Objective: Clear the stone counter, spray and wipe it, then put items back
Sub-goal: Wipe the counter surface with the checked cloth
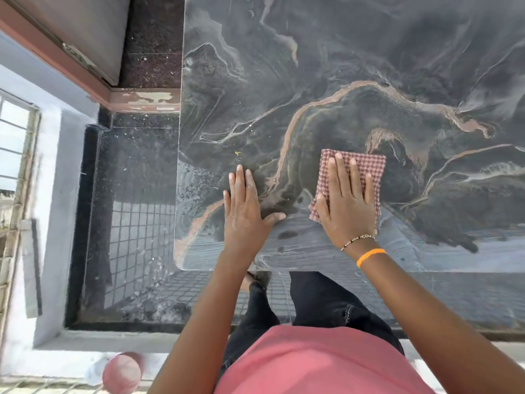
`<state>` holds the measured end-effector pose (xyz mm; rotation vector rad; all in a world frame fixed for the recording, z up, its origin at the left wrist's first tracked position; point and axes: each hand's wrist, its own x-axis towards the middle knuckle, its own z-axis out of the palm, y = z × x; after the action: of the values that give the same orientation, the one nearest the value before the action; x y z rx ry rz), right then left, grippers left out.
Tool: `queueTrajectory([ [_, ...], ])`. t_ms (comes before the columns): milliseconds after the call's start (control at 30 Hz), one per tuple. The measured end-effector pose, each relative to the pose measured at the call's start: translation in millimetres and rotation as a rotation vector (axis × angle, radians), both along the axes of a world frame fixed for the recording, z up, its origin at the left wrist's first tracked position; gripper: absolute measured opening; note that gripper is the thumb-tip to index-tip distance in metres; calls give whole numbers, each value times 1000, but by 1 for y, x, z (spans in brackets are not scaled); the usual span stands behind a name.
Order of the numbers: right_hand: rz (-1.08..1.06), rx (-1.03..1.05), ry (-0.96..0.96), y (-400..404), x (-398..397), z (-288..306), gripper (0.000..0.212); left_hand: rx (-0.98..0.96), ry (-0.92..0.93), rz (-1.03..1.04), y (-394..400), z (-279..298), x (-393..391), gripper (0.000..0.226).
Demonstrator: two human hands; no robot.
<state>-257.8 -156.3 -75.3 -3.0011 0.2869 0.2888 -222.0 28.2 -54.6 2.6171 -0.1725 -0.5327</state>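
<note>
Both your hands are lying flat, fingers straight: right hand pressing the checked cloth (lower centre), left hand resting on the stone surface.

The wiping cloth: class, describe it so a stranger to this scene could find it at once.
Start at the dark, veined stone counter and move towards its near edge. There the right hand presses flat on the cloth, folded into a small pad. Its red-and-white check is the only woven pattern on the stone; the left hand beside it lies on bare stone.

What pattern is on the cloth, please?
The cloth has a small red-and-white check, seen in the head view.
</note>
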Motion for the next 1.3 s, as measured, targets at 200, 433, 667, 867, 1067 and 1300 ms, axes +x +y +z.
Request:
queueTrajectory([
  [200,9,24,53,48,19,3,67,-33,-10,3,28,1,-17,100],
  [433,144,32,6,74,111,-1,72,-33,-18,139,48,1,-15,95],
  [667,405,26,2,102,206,0,71,-23,4,204,67,1,-12,94],
  [867,753,11,33,100,190,5,70,-22,30,180,74,2,-11,95],
  [1067,715,-58,47,58,101,4,73,-44,37,138,88,6,-10,90],
  [1300,284,-1,24,116,22,0,73,-157,-28,171,99,3,-16,81],
])
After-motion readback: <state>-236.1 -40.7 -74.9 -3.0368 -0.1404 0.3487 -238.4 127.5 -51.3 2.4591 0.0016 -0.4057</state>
